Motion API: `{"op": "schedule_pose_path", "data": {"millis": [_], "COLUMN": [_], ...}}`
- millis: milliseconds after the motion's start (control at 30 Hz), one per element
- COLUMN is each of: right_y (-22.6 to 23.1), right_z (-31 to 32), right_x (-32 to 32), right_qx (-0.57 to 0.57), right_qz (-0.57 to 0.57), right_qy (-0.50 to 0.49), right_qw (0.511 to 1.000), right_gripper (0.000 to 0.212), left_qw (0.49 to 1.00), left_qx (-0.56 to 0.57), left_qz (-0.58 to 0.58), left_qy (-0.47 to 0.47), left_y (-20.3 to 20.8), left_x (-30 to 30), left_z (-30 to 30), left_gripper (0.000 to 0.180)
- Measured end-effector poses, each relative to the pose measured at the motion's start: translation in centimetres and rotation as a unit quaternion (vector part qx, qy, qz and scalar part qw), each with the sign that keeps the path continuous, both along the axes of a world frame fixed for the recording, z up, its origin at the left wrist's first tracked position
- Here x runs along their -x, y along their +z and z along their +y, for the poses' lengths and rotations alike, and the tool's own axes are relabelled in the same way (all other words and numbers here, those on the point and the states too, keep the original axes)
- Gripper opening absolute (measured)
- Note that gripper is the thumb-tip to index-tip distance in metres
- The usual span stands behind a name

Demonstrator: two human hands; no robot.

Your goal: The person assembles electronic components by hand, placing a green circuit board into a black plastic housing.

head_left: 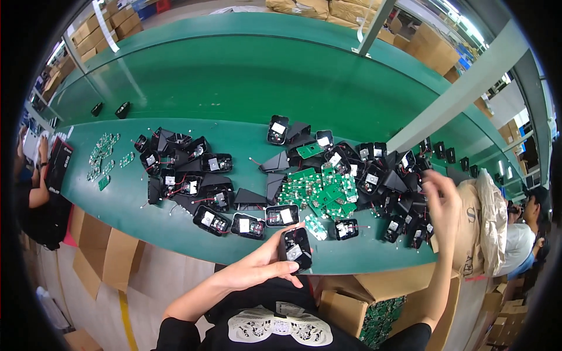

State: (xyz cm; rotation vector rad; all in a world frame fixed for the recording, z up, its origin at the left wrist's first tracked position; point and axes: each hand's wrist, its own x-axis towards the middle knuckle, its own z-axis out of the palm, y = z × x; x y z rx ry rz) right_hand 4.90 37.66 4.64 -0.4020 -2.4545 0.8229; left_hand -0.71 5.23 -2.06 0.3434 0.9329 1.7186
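The green table [175,234] carried many things. On its left part lay a group of black plastic housings [187,181] with red wires, and a row of three open housings [246,221] stood near the front edge, each showing a small white square inside. In the middle lay a heap of green circuit boards [319,193], and one more small board [315,227] lay just beside the held part. To the right, a bigger pile of black housings [392,187] reached almost to the edge of the table. A few small green boards [102,155] were spread far on the left, near another person's arm [35,193]. A grey metal post [462,88] crossed above the right side of the table and hid part of what lay behind it.

Under the table, a cardboard box [351,304] stood open, and green circuit boards [380,319] were visible in it. A light sack [486,222] leaned at the right end of the table; its content I could not see.

The left hand [257,269] held a black housing [295,250] just above the front edge of the table, in front of the body. Its fingers were closed around the lower side of the housing. This housing was open towards the camera, dark inside, with a small white square part in the middle.

The right hand [442,205] was raised over the right pile, blurred, with the fingers spread and loose; it held nothing that I could see.
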Motion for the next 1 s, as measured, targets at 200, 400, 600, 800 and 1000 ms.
{"op": "schedule_pose_path", "data": {"millis": [200,400,600,800,1000], "right_y": [-1.9,-5.6,-6.9,-5.0,-1.7], "right_z": [-9.0,-8.4,-7.3,-8.5,-13.1], "right_x": [3.7,6.5,8.2,6.9,2.6], "right_qx": [-0.042,-0.276,-0.298,0.045,0.621], "right_qz": [-0.107,-0.178,-0.228,-0.141,-0.293], "right_qy": [0.261,0.234,0.293,0.279,0.285], "right_qw": [0.958,0.915,0.879,0.949,0.669], "right_gripper": [0.012,0.026,0.031,0.015,0.023], "left_qw": [0.997,0.988,0.992,0.985,0.976], "left_qx": [-0.028,-0.010,-0.006,0.019,0.054], "left_qz": [-0.014,-0.017,-0.027,0.043,0.158], "left_qy": [0.064,0.152,0.121,0.165,0.141], "left_y": [0.2,-0.1,-0.7,-0.4,-0.6], "left_x": [0.7,0.8,1.5,1.4,1.6], "left_z": [-2.4,-5.1,-5.1,-5.1,-3.8], "left_gripper": [0.066,0.068,0.070,0.064,0.062]}}
